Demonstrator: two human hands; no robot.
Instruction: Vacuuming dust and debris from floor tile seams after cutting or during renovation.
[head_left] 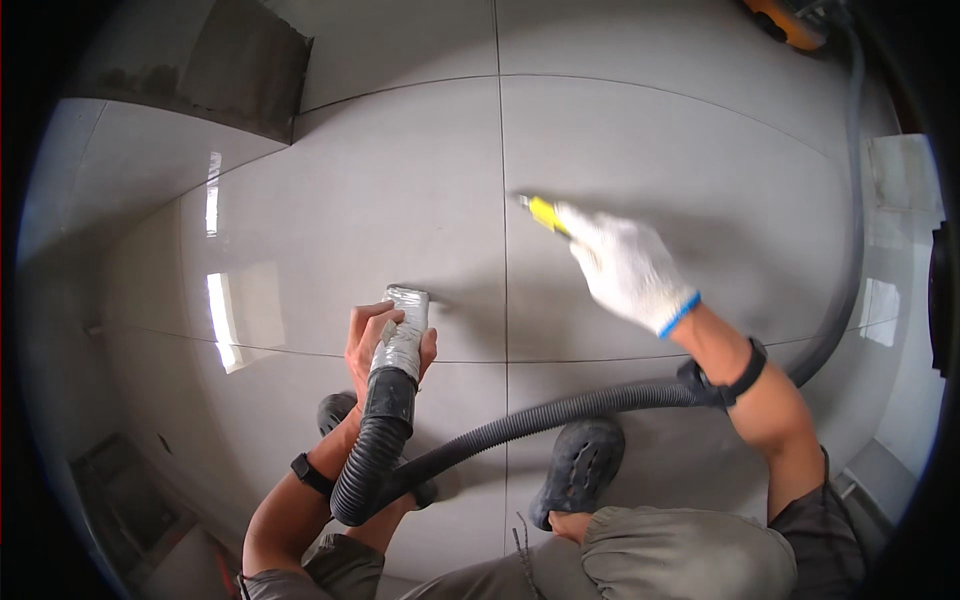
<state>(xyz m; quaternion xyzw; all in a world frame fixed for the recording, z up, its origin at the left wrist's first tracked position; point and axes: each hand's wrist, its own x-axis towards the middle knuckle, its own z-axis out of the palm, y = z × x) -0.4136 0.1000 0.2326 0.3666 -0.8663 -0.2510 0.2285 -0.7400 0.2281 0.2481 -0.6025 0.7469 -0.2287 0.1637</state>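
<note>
loose grey-green cloth trousers (690,555) over a bent knee sit nearest the camera, well behind both hands' fingers. small bright-yellow handheld tool with a short pale tip (547,214) is gripped by the right hand (622,258) in a white knitted glove with a blue cuff, fingers closed around its body, the tip poking out ahead and to their left. that tip is just beside the long dark straight tile joint (506,290); blur hides whether it touches. left of the gloved fingers and nearer the body, the bare left hand (362,335) wraps the flattened nozzle bound in shiny whitish tape (400,335). behind those fingers, the dark grey ribbed plastic hose (560,407) bends and crosses the joint toward the right forearm. i'd judge the work wants the tip at a steady low angle in line with the joint, pressed lightly to spare the glossy pale grey tiles (400,210), the nozzle mouth brought nearer the tip, the hose left slack, and the bare fingers out of the tip's path
</note>
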